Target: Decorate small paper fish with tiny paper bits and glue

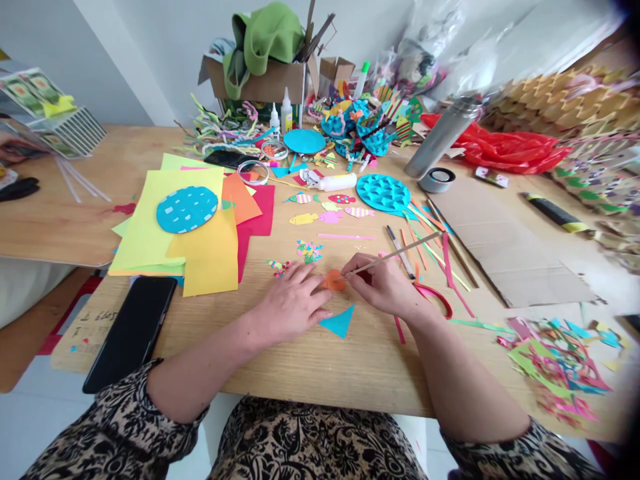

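Observation:
A small orange paper cutout [335, 280], seemingly a fish, lies flat on the table between my two hands. My left hand [295, 300] lies palm down with its fingers stretched out, the tips at the cutout's left edge. Pinched in my right hand [377, 283] is a thin wooden stick [415, 247], its lower tip at the cutout. Just below my hands lies a blue paper triangle [340, 321]. Tiny coloured paper bits [309, 251] sit beyond my left fingers. Several finished paper fish [331, 217] rest farther back.
Left are stacked coloured papers [140, 233] with a spotted blue oval [187, 209] and a phone [131, 333]. Red scissors [440, 300], a pen [400, 252], cardboard [505, 240] and paper scraps [555, 367] lie right. A flask [443, 137] and a glue bottle [337, 182] are behind.

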The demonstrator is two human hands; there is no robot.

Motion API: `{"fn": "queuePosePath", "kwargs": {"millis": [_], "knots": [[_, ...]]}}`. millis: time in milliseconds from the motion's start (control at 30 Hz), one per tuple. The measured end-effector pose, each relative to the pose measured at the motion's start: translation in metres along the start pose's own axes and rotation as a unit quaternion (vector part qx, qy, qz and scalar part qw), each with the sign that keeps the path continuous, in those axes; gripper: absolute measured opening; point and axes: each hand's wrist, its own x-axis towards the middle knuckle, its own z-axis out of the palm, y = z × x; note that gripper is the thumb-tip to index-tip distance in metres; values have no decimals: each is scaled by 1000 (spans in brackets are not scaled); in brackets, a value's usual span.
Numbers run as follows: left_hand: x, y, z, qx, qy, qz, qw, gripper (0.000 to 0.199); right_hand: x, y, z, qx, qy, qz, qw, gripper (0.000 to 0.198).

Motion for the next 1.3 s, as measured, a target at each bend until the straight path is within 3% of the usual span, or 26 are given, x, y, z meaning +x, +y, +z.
{"fn": "queuePosePath", "kwargs": {"millis": [300,667,1300], "knots": [[-1,1,-1,-4,1,-1,1000,35,0,-1,-4,41,49,2,998,13],[0,0,0,-2,0,0,1000,35,0,-1,2,31,-20,-2,999,12],[-1,0,1,-6,-1,-1,1000,35,1,-4,2,8,-18,-29,999,13]]}}
